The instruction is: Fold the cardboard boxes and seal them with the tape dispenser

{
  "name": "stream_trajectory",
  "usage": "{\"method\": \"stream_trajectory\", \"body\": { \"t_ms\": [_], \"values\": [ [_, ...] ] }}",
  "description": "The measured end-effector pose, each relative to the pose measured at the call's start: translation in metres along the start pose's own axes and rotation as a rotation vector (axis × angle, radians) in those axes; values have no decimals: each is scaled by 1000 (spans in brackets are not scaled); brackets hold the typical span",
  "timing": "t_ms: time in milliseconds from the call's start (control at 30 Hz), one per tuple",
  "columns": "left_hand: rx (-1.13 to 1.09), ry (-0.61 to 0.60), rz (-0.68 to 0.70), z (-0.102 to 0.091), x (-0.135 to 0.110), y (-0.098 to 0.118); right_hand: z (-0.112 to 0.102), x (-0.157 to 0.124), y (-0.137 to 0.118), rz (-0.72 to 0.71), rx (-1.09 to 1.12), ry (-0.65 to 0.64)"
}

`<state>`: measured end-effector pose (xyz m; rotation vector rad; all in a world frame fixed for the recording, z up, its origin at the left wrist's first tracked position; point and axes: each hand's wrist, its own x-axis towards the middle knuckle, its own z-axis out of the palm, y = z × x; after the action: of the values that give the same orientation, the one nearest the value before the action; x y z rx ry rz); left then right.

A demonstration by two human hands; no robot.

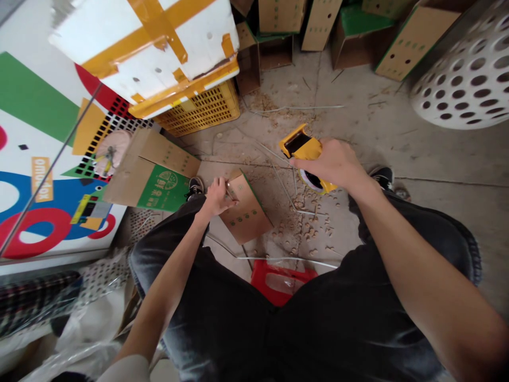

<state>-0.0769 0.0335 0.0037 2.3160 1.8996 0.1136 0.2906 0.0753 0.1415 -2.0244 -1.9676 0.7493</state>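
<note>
In my right hand (342, 164) is a yellow tape dispenser (312, 151), held above the floor with my fingers wrapped round its body. A roll of tape shows at its lower side. My left hand (218, 197) grips the upper left edge of a small brown cardboard box (247, 209) with green edges and green print. The thumb lies across the box face and the other fingers bend over the edge. The box is tilted between my legs, and the dispenser is apart from it, to the right.
A larger green-and-brown carton (159, 183) stands at the left. Behind it, a taped white foam box (159, 48) sits on a yellow crate (199, 110). Small cartons (280, 16) line the back. A perforated white basket (465, 79) is at right, a red stool (262, 278) below me.
</note>
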Motion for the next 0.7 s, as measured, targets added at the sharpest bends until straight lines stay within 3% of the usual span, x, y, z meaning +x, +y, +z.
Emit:
{"method": "stream_trajectory", "body": {
  "t_ms": [400,700],
  "values": [
    [71,1,-7,-2,-3,9,1,-1,-1,-1,5,12],
    [-86,38,1,-9,-3,5,-1,-2,-2,-1,-24,24]
  ]
}}
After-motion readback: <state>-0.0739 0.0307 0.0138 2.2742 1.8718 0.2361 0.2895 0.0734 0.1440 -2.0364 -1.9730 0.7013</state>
